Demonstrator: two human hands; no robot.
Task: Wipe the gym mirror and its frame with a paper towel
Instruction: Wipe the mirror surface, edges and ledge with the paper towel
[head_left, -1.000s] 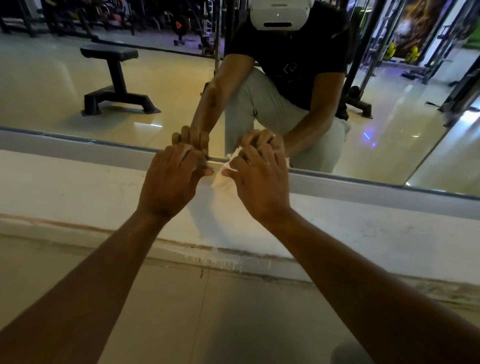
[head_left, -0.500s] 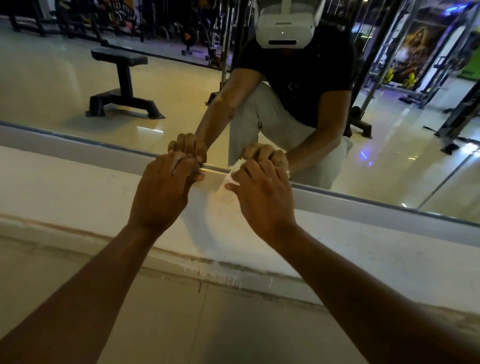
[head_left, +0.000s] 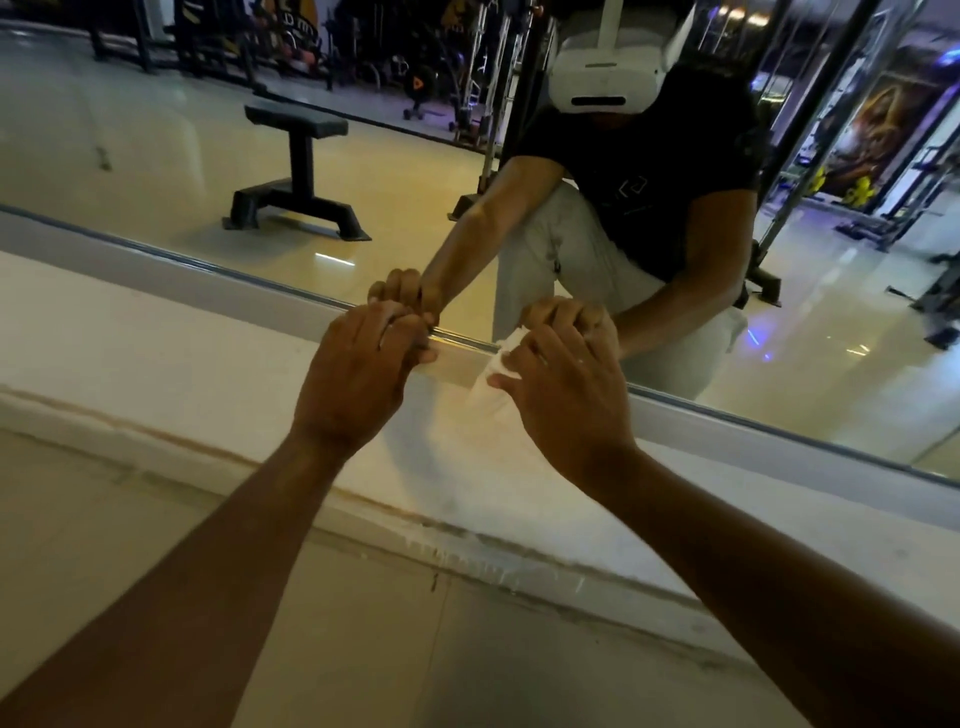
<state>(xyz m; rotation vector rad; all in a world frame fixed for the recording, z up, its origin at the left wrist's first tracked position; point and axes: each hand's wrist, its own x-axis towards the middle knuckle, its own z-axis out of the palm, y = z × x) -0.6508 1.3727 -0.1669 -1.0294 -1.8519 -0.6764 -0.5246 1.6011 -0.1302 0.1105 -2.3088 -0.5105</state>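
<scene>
The gym mirror (head_left: 156, 156) fills the upper part of the view, with its grey bottom frame (head_left: 208, 288) running down to the right. My right hand (head_left: 566, 395) presses a white paper towel (head_left: 493, 374) against the frame; most of the towel is hidden under the palm. My left hand (head_left: 363, 374) rests on the frame just to the left, fingers curled over its top edge, holding nothing that I can see. Both hands are reflected in the glass.
Below the frame is a white wall strip (head_left: 156, 364) with a stained skirting (head_left: 467, 551), then beige floor tiles (head_left: 363, 649). The mirror reflects a black bench (head_left: 296, 171), gym racks and the crouching person in a headset.
The view tilted up and leftwards; more of the mirror shows. The towel's edge sticks out further from under my right hand. Both hands stay on the frame.
</scene>
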